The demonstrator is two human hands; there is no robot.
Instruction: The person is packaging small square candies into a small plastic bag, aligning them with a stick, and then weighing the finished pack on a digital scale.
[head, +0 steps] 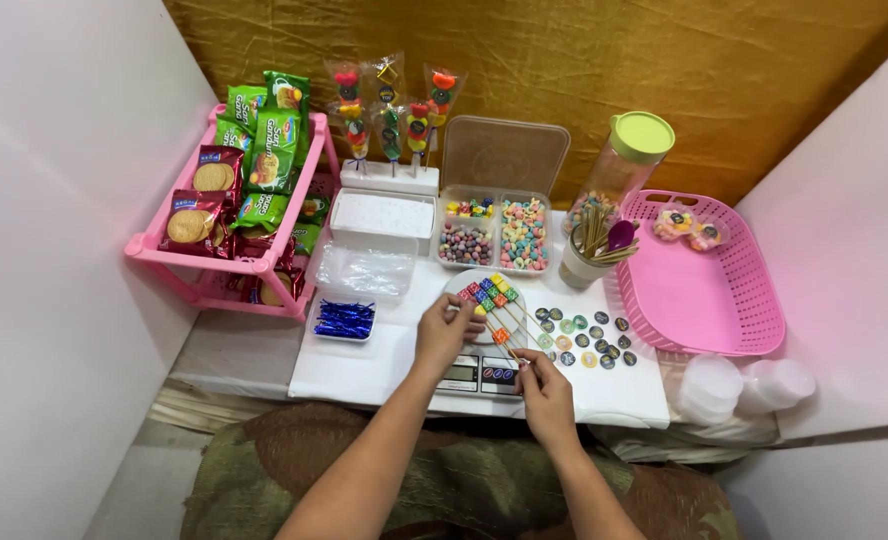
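Several wooden skewers (492, 300) threaded with small coloured candy cubes lie across a white round plate (461, 282) on a small digital scale (479, 374). My left hand (446, 331) rests at the plate's left edge, with its fingertips on a candy at the near end of the row. My right hand (543, 392) pinches the bare lower end of one skewer just in front of the scale.
A clear divided box of sweets (495, 237) with its lid up stands behind the plate. Round stickers (582, 338) lie to the right, next to a cup of sticks (590, 255), a lidded jar (622, 168) and a pink basket (702, 288). A pink snack rack (234, 215) stands left.
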